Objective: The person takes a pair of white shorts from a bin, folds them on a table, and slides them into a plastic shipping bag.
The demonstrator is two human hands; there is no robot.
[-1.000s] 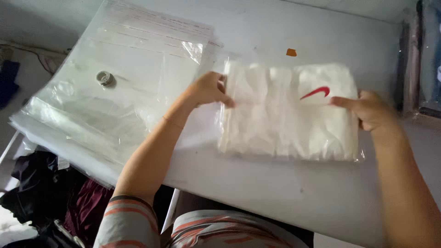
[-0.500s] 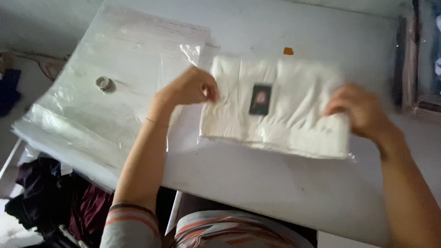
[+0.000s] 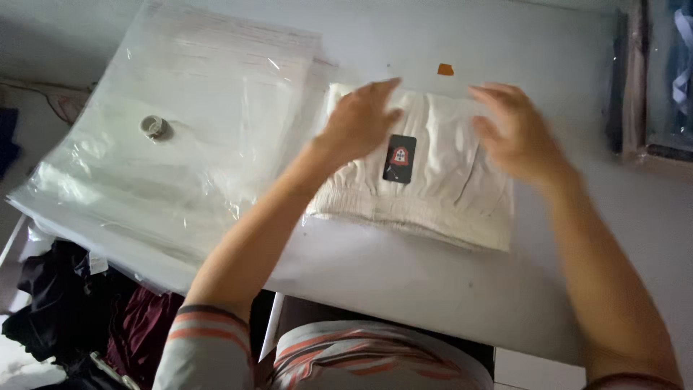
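Note:
A folded white garment in a clear plastic bag (image 3: 433, 195) lies flat on the white table (image 3: 404, 282), with a small black tag (image 3: 399, 158) facing up. My left hand (image 3: 359, 121) rests flat on the garment's upper left part, fingers spread. Over its upper right part is my right hand (image 3: 514, 132), fingers apart and blurred, holding nothing. Whether the right hand touches the bag is unclear.
A large clear vacuum storage bag (image 3: 180, 144) with a round valve (image 3: 154, 127) covers the table's left side. A small orange scrap (image 3: 445, 69) lies beyond the garment. Dark clothes (image 3: 79, 303) are heaped below the table's left edge. A framed object (image 3: 653, 79) stands at the right.
The bagged garment was turned over, so a black tag now faces up. It moved toward the table's middle, and both hands went from gripping its sides to lying flat on top.

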